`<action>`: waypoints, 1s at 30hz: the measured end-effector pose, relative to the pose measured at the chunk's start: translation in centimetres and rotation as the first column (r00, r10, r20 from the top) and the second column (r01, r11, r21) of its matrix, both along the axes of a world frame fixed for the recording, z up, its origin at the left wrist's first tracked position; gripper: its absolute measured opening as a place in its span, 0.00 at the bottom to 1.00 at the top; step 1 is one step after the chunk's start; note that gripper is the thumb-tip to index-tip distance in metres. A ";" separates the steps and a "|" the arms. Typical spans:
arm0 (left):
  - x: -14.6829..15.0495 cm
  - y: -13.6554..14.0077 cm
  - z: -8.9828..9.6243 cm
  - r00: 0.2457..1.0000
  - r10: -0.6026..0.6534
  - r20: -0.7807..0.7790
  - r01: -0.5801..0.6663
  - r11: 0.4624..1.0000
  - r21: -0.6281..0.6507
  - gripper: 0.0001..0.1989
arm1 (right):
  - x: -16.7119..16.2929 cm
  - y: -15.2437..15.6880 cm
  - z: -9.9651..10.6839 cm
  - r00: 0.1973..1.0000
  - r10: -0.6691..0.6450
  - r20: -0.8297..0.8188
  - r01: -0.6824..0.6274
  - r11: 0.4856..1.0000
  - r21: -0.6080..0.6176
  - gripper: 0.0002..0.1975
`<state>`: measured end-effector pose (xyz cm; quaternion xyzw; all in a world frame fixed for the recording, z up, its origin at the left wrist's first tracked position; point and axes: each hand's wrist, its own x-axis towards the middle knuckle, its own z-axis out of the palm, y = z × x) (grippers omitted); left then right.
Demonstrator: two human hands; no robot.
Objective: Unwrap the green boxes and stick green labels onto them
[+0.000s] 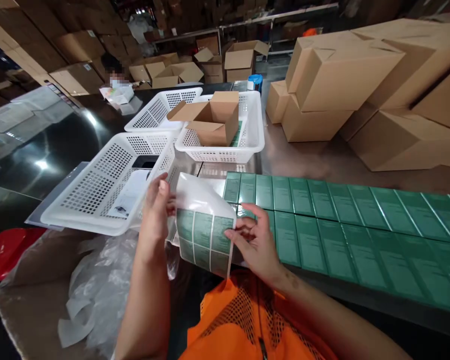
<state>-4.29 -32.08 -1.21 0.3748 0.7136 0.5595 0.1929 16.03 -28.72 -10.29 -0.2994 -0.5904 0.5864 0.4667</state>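
Observation:
A sheet of green labels point(201, 235) with a glossy white backing strip point(200, 195) at its top hangs curved in front of me. My right hand point(257, 240) pinches its right edge between thumb and fingers. Beside the left edge is my left hand point(155, 210), loosely curled with thumb and fingers apart; whether its fingertips touch the sheet is hard to see. Two long rows of shiny green boxes point(324, 240) stand packed together on the table to the right, close behind my right hand.
White perforated baskets point(86, 222) stand ahead; one holds a paper and a dark flat object, another an open carton point(213, 122). Brown cartons point(330, 75) are stacked at right. Clear plastic scraps point(105, 275) fill a lined bin at lower left. Across the table is another person point(116, 85).

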 end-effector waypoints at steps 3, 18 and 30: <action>0.3 -2.4 -1.2 0.948 -0.192 0.254 0.199 0.980 0.000 0.51 | 1.3 0.8 0.2 0.997 -0.038 0.062 0.033 0.997 0.075 0.19; 0.0 -5.6 -3.3 0.977 -0.074 -0.198 0.067 0.997 -0.040 0.07 | 2.9 0.4 1.7 0.987 0.012 0.162 -0.018 0.999 0.039 0.04; 0.7 -4.7 -4.2 0.953 -0.057 0.297 0.094 0.989 -0.113 0.18 | 3.8 -0.5 1.7 0.910 -0.333 0.246 0.075 0.717 0.693 0.08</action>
